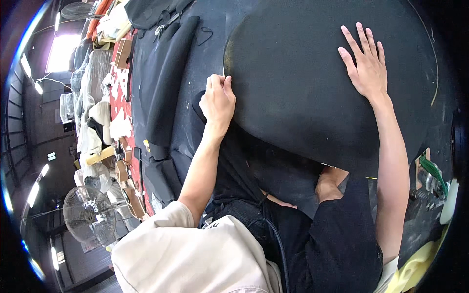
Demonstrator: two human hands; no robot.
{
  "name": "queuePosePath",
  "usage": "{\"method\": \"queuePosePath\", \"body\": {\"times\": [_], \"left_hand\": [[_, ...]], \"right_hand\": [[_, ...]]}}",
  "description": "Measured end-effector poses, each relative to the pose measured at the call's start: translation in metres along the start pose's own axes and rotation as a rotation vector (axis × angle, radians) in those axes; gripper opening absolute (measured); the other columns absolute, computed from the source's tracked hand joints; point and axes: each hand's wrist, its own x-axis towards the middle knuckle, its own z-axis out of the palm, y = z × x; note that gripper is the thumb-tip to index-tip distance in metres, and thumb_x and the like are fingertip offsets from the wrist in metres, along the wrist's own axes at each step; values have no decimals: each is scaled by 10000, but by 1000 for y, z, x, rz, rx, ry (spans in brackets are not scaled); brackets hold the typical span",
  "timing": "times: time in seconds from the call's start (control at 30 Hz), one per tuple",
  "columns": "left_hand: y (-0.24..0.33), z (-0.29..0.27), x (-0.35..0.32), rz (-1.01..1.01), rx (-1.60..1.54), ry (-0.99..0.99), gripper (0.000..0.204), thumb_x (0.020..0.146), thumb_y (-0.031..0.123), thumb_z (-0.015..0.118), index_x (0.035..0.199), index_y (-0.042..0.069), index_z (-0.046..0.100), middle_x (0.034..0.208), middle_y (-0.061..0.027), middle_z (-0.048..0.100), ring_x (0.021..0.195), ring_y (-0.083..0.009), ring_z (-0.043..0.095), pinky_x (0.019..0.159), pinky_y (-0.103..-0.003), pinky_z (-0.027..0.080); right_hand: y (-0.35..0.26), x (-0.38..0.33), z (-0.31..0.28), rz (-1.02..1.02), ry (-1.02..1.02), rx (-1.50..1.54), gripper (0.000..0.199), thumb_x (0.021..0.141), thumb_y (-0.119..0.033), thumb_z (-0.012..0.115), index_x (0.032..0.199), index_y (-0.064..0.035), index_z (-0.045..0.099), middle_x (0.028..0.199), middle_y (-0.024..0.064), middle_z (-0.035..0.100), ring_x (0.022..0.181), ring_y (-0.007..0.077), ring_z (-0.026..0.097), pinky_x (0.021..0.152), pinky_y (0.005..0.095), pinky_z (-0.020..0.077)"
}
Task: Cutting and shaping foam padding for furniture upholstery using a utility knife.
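The left hand (218, 100) is clenched on the left rim of a large black rounded panel (303, 93), fingers curled over the edge and thumb side against the upper face — it grasps the panel edge. The right hand (365, 63) is released and lies flat, fingers spread, palm down on the upper right area of the same panel, holding nothing. In the head view the panel lies across the black-covered worktable (205, 58) directly in front of the person, its near edge overhanging the lap and hiding the table surface beneath it. The panel's left rim shows a thin lighter line where the covering meets the core; its far and right edges merge with the dark surroundings and are hard to trace. Open table surface remains to the left of the left hand, bounded by a long black padded strip (168, 78) lying lengthwise; beyond that, a red bench edge (119, 97) carries pale offcuts and small wooden blocks, not clearly readable. A floor fan (89, 215) stands at lower left. At the right rim a green object (432, 171) and a yellow foam piece (415, 268) are cut off by the frame. No container contents can be made out.
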Motion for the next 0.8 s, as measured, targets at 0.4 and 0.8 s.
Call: {"method": "queuePosePath", "body": {"times": [0.4,0.8], "left_hand": [[-9,0,-3,-16,120,41,170,1047,260,634,1110,119,563,1072,-95,666,739,-407,733,628,-515,583],[109,-17,-19,617,-333,-250,815,982,463,707,1607,24,420,1685,-232,357,1585,-423,301,1284,-534,261]], "right_hand": [[-1,1,-1,6,0,-1,594,1108,-601,346,1671,-418,312,1763,27,272,1638,243,212,1343,499,153],[2,2,5,-5,53,0,589,1102,-613,363,1661,-429,336,1748,22,314,1626,248,250,1337,508,177]]}}
